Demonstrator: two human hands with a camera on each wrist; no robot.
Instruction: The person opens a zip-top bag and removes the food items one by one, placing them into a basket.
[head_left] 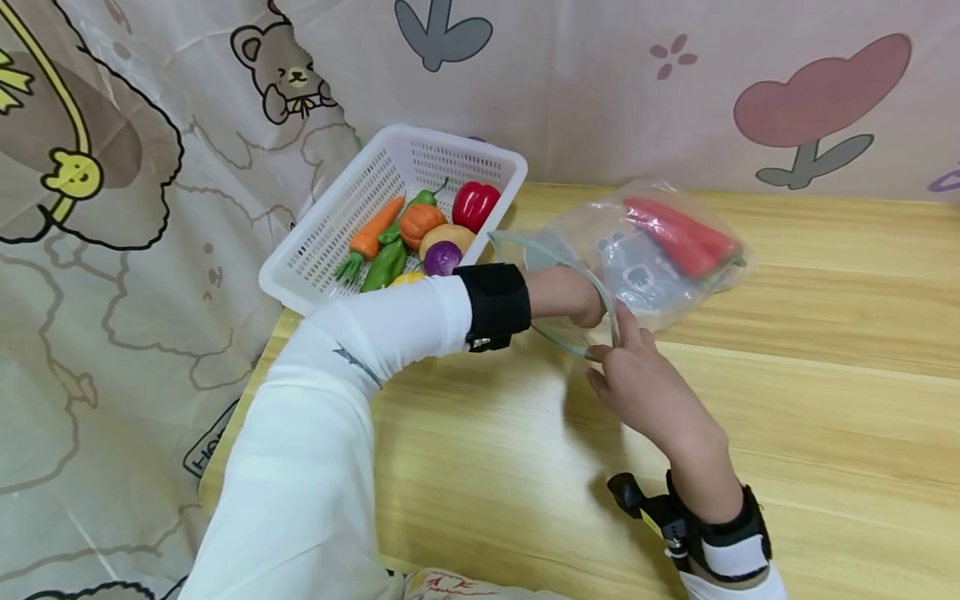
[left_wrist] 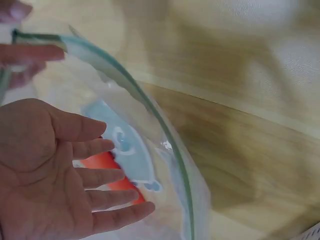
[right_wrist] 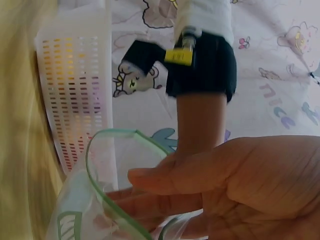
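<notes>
A clear zip bag (head_left: 637, 321) with a green-edged mouth lies on the table, and a long red pepper (head_left: 678, 233) with a green stem end is inside it. A pale blue print shows on the bag. My left hand (left_wrist: 55, 165) reaches into the gaping mouth, palm showing and fingers spread straight, with nothing in them. In the head view the left fingers are mostly hidden by the bag's edge. At the near side of the mouth, my right hand (head_left: 648, 387) holds the bag's rim between its fingers, index finger stretched along it.
Behind my left arm stands a white perforated basket (head_left: 322, 250) with a carrot (head_left: 375, 229), a red bell pepper (head_left: 476, 206), a small orange pumpkin (head_left: 422, 225) and several other vegetables. A printed curtain (head_left: 562, 100) hangs along the back and left of the wooden table (head_left: 825, 400).
</notes>
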